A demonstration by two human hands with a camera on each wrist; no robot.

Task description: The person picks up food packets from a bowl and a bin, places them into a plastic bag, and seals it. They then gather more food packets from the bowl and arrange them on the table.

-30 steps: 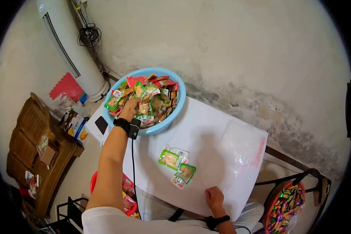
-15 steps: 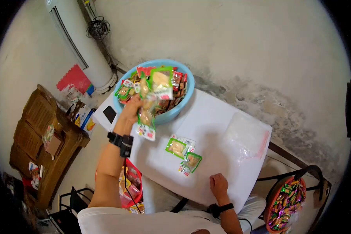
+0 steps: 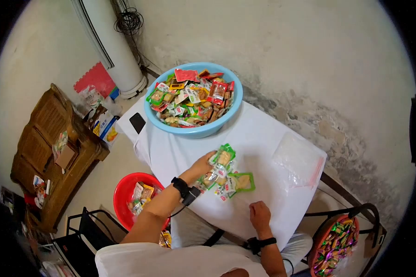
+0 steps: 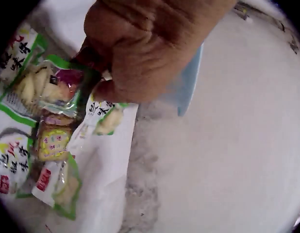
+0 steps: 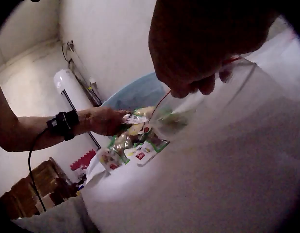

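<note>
My left hand (image 3: 201,166) grips a green-edged snack packet (image 4: 108,120) low over the table. Under and beside it lie other clear-fronted packets (image 3: 242,182), some overlapping, with pale food inside. A small brown snack with a yellow label (image 4: 54,145) is among them. Near the table's front edge, my right hand (image 3: 260,214) has curled fingers. In the right wrist view it pinches a clear plastic bag with a red edge line (image 5: 162,103), and packets show hazily through the film. A blue basin (image 3: 194,131) heaped with mixed snack packets stands at the table's back left.
A flat stack of clear plastic bags (image 3: 296,161) lies on the white table (image 3: 259,124) at right. A phone (image 3: 137,123) is by the left edge. A red basin (image 3: 125,203) with packets stands below left; a basket of wrapped sweets (image 3: 335,244) is at lower right.
My left hand has come out of the blue basin with packets and moved toward me, down to those on the table. The right hand stays near the front edge.
</note>
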